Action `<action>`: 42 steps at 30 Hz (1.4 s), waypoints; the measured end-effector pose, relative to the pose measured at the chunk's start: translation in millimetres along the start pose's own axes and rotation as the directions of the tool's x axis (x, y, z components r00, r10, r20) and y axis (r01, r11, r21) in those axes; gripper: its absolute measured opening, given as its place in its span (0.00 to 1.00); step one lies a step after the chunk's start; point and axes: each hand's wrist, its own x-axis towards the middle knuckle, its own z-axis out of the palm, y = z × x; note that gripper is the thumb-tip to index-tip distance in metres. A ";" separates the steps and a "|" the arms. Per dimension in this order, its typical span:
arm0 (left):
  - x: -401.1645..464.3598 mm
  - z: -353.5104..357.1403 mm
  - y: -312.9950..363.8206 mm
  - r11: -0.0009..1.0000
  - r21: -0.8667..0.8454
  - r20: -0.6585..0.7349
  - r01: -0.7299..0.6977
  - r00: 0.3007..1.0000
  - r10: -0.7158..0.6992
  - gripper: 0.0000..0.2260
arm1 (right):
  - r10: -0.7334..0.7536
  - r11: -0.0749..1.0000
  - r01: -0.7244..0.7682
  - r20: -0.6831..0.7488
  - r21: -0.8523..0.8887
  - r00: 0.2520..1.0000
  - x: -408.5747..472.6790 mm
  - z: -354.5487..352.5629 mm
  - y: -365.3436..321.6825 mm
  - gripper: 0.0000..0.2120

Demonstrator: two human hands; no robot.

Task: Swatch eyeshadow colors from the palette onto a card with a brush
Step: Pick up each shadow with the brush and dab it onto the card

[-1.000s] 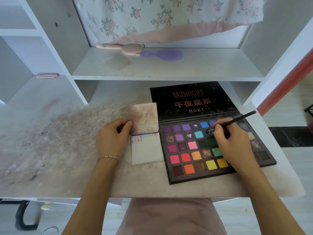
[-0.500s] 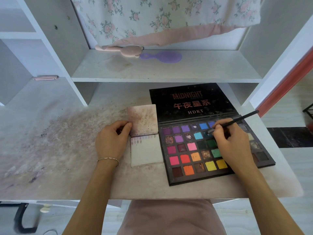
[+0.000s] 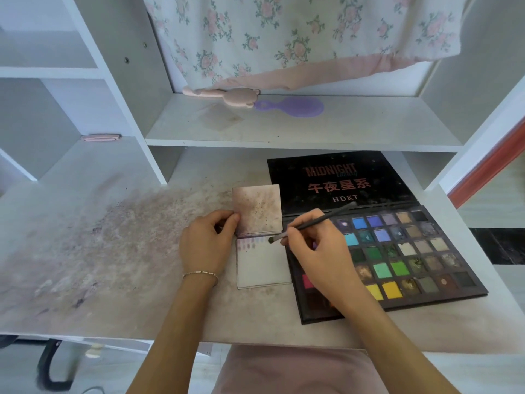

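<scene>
A row of pale swatches already runs along the top of the white square card (image 3: 262, 265); most of it stays bare. The right hand (image 3: 318, 251) pinches the thin black brush (image 3: 312, 224), which has left the dark multicoloured eyeshadow palette (image 3: 397, 251), at three o'clock, its tip now over the card. The left hand (image 3: 207, 245) pinches the stained flap (image 3: 257, 209), at twelve.

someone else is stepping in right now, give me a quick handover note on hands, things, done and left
Left hand: fingers pinch the left edge of the folded-back upper card, steadying the pad.
Right hand: grip on the brush, its tip over the top right of the lower card; whether it touches, I cannot tell.
Palette: open on the desk, right of the cards, partly under the right hand.
Done: a row of pale purple and bluish swatches along the lower card's top edge.
Left: next swatch at the row's right end; most of the card is still blank.
</scene>
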 end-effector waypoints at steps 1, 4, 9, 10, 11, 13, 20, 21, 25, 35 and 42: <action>0.2 -0.1 -0.1 1.000 -0.002 0.000 0.000 1.000 0.000 0.06 | 0.003 1.000 -0.003 0.017 -0.016 1.000 2.1 3.4 0.0 0.06; 0.6 -0.3 -1.4 1.000 0.001 0.004 0.002 1.000 -0.002 0.06 | 0.020 0.997 -0.016 0.052 -0.069 0.998 7.0 9.7 1.4 0.05; 0.7 -0.2 -2.5 1.000 0.009 0.005 -0.001 1.000 0.001 0.06 | 0.018 0.995 -0.010 0.076 -0.103 0.997 7.4 12.7 4.0 0.05; 0.8 -0.3 -2.5 1.000 0.011 0.004 -0.003 1.000 0.003 0.06 | 0.021 0.994 -0.013 0.080 -0.106 0.997 7.4 12.6 4.4 0.05; 0.8 -0.5 -2.4 1.000 0.011 0.003 -0.003 1.000 0.003 0.06 | 0.026 0.994 -0.017 0.083 -0.110 0.996 7.3 12.4 4.7 0.05; 0.8 -0.7 -2.3 1.000 0.010 0.000 0.000 1.000 0.000 0.06 | 0.035 0.993 -0.024 0.089 -0.115 0.995 7.0 12.5 4.8 0.04; 0.8 -0.1 -2.8 1.000 0.006 0.006 0.008 1.000 -0.008 0.06 | 0.049 0.989 -0.034 0.101 -0.147 0.994 6.9 13.6 3.0 0.04; 0.6 -0.1 -2.7 1.000 0.004 0.004 0.007 1.000 -0.007 0.06 | 0.051 0.988 -0.035 0.102 -0.152 0.994 7.1 13.8 3.0 0.04; 0.0 -0.1 -2.4 1.000 -0.010 -0.003 0.002 1.000 -0.002 0.06 | 0.042 0.986 -0.023 0.113 -0.167 0.993 6.3 13.5 3.0 0.05; 0.2 -0.1 -2.9 1.000 -0.007 0.005 0.007 1.000 -0.007 0.06 | 0.035 0.986 -0.013 0.128 -0.168 0.991 6.3 14.0 3.1 0.07; 0.4 0.4 -2.9 1.000 -0.011 0.003 -0.003 1.000 0.003 0.06 | 0.028 0.985 -0.006 0.126 -0.171 0.992 8.0 14.1 2.8 0.06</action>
